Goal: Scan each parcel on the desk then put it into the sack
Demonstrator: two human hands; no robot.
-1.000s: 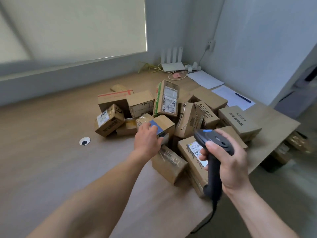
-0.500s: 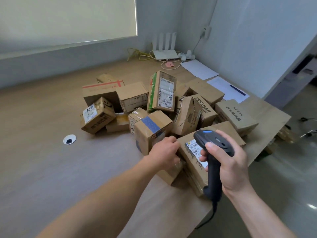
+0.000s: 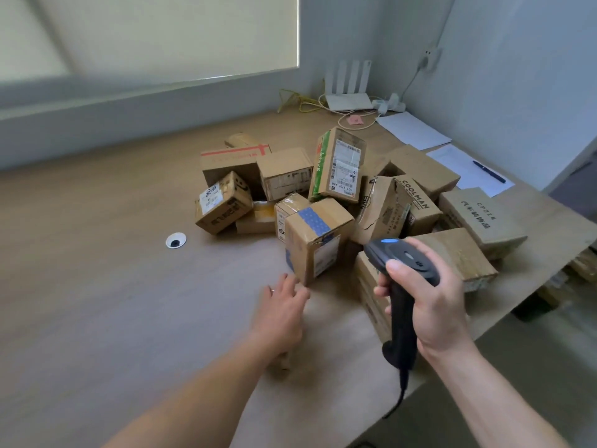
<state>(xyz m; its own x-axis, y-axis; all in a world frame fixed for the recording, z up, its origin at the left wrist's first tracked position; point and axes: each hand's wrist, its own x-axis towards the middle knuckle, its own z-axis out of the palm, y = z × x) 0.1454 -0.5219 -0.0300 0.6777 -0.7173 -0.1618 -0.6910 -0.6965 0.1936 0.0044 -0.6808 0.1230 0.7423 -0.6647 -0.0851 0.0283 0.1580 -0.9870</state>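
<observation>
Several cardboard parcels are piled on the wooden desk (image 3: 113,286). The nearest upright one is a parcel with blue tape (image 3: 318,234). My left hand (image 3: 281,312) lies just in front of it, over a small parcel (image 3: 281,363). Only a blurred corner of that parcel shows under my wrist, and my fingers reach over its top. My right hand (image 3: 433,305) grips the handle of a black barcode scanner (image 3: 399,263). The scanner's head is held above a large flat parcel (image 3: 452,253) at the desk's front edge. No sack is in view.
A white cable grommet (image 3: 176,240) sits in the desk left of the pile. At the back corner are a white router (image 3: 349,100), cables, sheets of paper (image 3: 416,129) and a pen (image 3: 488,171). More boxes (image 3: 584,263) lie on the floor past the right edge.
My left hand left the blue-taped parcel, took hold of the small parcel in front and drew it towards me and to the left. My right hand kept the scanner nearly still.
</observation>
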